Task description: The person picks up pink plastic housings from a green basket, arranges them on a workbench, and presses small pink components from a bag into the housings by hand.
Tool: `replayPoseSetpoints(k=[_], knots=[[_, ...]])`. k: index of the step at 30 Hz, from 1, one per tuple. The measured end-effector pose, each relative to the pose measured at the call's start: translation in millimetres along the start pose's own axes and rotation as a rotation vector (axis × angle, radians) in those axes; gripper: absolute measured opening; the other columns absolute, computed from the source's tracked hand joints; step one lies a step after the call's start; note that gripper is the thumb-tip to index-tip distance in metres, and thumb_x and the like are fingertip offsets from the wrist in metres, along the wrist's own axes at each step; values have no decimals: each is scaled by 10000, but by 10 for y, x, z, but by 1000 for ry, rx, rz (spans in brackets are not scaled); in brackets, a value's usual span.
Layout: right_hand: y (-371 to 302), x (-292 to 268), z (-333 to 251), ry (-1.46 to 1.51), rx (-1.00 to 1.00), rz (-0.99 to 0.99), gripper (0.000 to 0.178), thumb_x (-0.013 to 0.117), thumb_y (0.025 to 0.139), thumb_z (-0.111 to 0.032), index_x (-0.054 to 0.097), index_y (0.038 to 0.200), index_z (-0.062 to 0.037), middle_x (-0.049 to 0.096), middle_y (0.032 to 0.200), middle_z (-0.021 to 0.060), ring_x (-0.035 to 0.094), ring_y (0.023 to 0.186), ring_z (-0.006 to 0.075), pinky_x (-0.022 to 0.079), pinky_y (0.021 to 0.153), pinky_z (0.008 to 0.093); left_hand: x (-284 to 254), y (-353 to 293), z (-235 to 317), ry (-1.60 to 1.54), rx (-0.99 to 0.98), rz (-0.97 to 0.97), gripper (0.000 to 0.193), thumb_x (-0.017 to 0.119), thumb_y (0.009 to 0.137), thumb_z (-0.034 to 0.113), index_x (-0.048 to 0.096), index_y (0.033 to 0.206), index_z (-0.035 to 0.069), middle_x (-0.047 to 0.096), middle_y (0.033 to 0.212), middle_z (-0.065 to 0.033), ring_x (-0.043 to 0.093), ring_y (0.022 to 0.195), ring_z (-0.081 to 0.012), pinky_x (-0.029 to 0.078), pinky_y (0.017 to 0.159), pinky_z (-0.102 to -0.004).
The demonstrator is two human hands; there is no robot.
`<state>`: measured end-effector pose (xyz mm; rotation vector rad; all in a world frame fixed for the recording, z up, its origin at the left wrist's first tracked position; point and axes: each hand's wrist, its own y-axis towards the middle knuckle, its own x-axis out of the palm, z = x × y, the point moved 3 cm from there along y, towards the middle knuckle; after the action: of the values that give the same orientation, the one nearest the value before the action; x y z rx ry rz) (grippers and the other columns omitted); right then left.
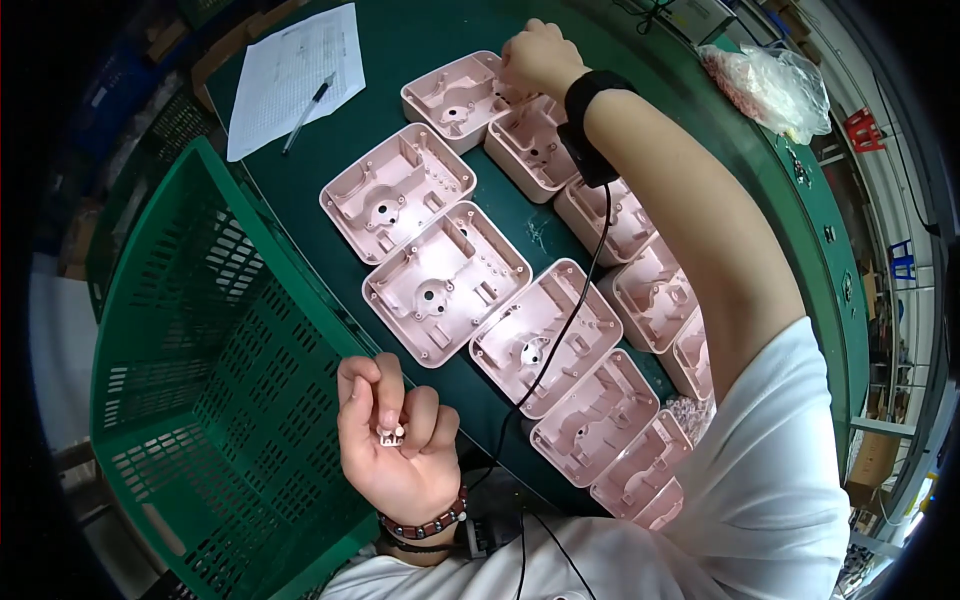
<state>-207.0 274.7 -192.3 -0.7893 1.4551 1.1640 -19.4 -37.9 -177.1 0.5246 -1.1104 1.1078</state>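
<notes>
My left hand [402, 432] is held palm up beside the basket, its fingers curled round a few small white plastic parts [391, 436]. With the arm stretched far out, my right hand [540, 60] reaches the right edge of the farthest pink plastic housing [453, 113]. Its fingers are bent down and closed at that housing, and whatever they may hold is hidden. Several similar open-topped pink housings stand in two rows, among them one [430, 295] nearest my left hand and another [530, 150] below my right wrist. Each has moulded ribs, posts and a round hole inside.
A large green slatted basket [200, 290] stands at the left, against the green table [400, 30]. Paper sheets [300, 75] and a pen [308, 115] lie at the far left. A clear plastic bag [775, 90] sits far right. A black cable [565, 335] hangs from my right wrist across the housings.
</notes>
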Motion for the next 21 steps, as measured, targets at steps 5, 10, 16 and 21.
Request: replayPoseSetpoints(k=[5,10,16,21], knots=[[41,270,-153,-52,-83,3,182,697,639,-265,699,809,-200,518,1008,77,471,1000,278,424,844,354,-69,34,108,34,32,6,126,334,932,175,419,920,83,342,651,18,213,391,-62,182,350,-213],[58,241,-136,-71,-162,-115,150,692,653,-242,696,795,-196,513,1021,60,448,1033,272,411,825,373,-63,44,116,68,11,-19,119,328,933,174,407,919,87,344,652,14,217,393,-63,182,350,-210],[53,214,-147,-100,-186,-49,107,673,679,-207,695,781,-182,518,1022,44,449,1027,263,391,821,380,-36,97,68,33,27,-113,136,311,942,165,397,952,60,356,683,4,240,422,-77,218,373,-216],[-52,33,-103,10,-165,-248,249,621,747,-195,680,982,-140,550,1106,65,465,1087,262,363,906,407,6,55,84,-9,23,-84,154,309,944,169,407,965,51,360,689,3,253,439,-78,229,379,-221]])
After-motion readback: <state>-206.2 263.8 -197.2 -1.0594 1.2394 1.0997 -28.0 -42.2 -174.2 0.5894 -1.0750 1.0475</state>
